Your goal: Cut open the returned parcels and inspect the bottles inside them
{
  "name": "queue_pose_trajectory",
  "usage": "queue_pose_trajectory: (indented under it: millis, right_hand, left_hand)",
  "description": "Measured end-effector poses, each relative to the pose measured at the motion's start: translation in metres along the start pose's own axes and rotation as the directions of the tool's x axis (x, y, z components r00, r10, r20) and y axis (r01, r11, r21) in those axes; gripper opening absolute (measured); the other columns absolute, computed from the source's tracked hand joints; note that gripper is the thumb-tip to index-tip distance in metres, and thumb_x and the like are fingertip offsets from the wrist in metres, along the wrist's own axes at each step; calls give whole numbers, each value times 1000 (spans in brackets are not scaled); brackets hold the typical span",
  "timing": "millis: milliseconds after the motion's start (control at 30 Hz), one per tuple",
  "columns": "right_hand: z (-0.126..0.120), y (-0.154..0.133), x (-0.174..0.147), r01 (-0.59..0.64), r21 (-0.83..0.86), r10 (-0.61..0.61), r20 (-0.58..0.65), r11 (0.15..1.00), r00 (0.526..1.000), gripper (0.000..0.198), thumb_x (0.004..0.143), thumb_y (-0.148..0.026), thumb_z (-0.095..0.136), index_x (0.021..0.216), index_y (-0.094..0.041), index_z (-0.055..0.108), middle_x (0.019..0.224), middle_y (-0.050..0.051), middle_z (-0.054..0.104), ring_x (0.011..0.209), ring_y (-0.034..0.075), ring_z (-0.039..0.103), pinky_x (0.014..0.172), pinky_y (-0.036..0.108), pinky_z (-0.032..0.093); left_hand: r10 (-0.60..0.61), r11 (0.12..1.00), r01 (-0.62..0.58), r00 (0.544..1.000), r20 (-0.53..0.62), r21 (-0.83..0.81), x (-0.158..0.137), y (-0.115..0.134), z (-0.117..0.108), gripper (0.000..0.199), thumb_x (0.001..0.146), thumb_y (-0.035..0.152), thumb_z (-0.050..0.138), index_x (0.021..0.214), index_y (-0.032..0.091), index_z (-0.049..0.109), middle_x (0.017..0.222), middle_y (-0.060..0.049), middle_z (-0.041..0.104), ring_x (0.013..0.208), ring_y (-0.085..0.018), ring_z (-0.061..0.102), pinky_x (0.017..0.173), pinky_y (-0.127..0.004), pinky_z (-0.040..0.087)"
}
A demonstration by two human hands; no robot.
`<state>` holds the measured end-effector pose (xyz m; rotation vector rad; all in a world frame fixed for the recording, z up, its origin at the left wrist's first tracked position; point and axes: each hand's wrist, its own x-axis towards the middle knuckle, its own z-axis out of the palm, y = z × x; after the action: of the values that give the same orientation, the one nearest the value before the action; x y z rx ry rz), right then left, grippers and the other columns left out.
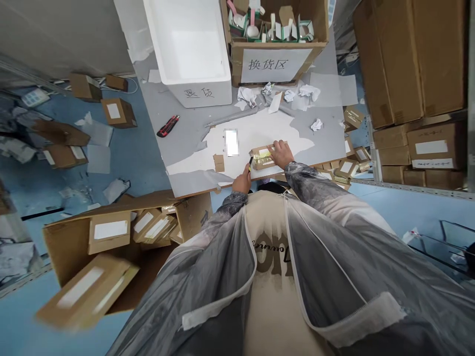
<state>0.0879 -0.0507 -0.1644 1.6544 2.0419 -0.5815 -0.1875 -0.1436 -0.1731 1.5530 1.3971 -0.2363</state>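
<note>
Near the table's front edge lies a small cardboard box (260,162) with shiny yellowish tape across it. My right hand (282,154) is closed over its right end. Beside its left end, my left hand (242,182) is closed around a slim yellow-and-black tool that looks like a utility knife (251,164). The tool's tip is at the box's left end; I cannot tell whether it touches. Left of the box are a blurred-out white rectangle (232,143) and a small flat piece of cardboard (218,163). A red-and-black utility knife (168,126) rests farther left on the table.
A white foam bin (206,96) and an open carton (272,64) of small packages stand at the back. Crumpled paper (248,97) lies before them. At lower left, an open carton (70,232) holds several boxes; one blurred box (87,291) is at its edge. Stacked cartons (438,148) stand right.
</note>
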Motion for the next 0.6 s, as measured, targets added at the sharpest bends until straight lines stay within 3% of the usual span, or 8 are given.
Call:
queue_pose_trajectory:
  millis: [167,300,467,600]
  right_hand:
    - [-2,-5,5,-43,60,44,-18,997,999,67,123,-31,62,186,-9,67,192,32,58,177,54,46,146,77,40]
    - [-7,-4,0,-1,20,1,-2,1000,1000,73,124,-34,56,190,-5,60,187,34,61,172,55,50,144,75,40]
    - [-17,-9,-1,-34,-39,37,74,999,997,85,123,-39,57,199,-3,47,169,39,72,154,53,68,139,70,47]
    - [-16,-24,9,-210,-11,211,68,978,975,106,116,-47,72,203,-1,34,155,41,81,139,52,81,123,60,64]
  left_hand:
    - [60,996,-62,998,32,58,-10,-11,12,73,136,39,38,207,24,37,141,-23,93,128,-40,90,106,-41,64]
    - [89,995,-91,994,57,29,-9,-29,14,72,134,40,49,205,29,45,135,-20,95,127,-41,91,106,-42,67]
    - [-67,971,41,992,-105,-237,-4,-39,9,73,135,49,46,205,31,46,154,-19,91,136,-42,90,113,-46,69]
    - [-107,888,25,982,-155,-459,15,-13,9,92,131,60,59,210,27,27,174,-18,82,149,-40,85,122,-47,68]
